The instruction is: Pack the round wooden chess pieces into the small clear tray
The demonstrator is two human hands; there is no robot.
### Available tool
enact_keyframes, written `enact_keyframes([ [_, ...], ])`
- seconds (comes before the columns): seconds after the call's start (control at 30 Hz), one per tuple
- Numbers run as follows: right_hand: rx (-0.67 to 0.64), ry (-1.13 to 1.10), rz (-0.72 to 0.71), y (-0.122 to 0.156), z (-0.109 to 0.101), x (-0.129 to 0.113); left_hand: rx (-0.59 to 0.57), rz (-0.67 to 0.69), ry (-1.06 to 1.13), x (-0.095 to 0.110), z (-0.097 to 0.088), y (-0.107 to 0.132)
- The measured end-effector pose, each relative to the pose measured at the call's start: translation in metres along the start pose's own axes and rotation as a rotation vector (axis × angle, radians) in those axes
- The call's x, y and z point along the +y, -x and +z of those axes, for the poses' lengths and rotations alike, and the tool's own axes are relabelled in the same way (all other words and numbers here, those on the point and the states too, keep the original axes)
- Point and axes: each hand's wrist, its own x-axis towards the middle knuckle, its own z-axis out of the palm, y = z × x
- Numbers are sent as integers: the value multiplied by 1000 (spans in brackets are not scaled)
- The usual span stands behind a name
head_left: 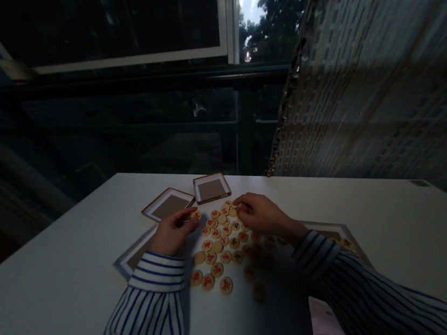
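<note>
Several round wooden game discs [220, 244] with red and black characters lie scattered on a board sheet [127, 260] on the white table [57, 275]. My left hand [172, 232] rests at the left of the pile, thumb and fingers pinched on one disc [195, 215]. My right hand [262, 212] lies curled at the pile's far right, its fingertips closed on a disc [240, 207]. Both arms wear blue-and-white striped sleeves.
Two shallow square box halves stand behind the discs, one [167, 203] to the left, one [211, 188] beside it. A beaded curtain [370, 73] hangs at the right. A dark window and railing [136, 91] lie beyond the table's far edge.
</note>
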Motion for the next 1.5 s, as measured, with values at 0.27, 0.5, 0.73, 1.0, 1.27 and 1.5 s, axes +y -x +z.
enact_keyframes([
  [0.27,-20,13,9,1,-1,-2,-56,53,-691,-3,-7,0],
  [0.5,-33,47,20,1,-1,-3,-129,86,-937,-6,-14,0],
  [0.73,-24,39,-39,1,5,3,-217,149,-1026,-8,-15,1],
  [1.0,-25,38,-62,2,5,3,-242,167,-1036,-13,-18,1],
  [1.27,-30,43,-64,2,7,2,-243,359,-844,12,7,18],
  [1.5,-42,73,-44,2,6,0,-309,450,-985,9,25,24],
])
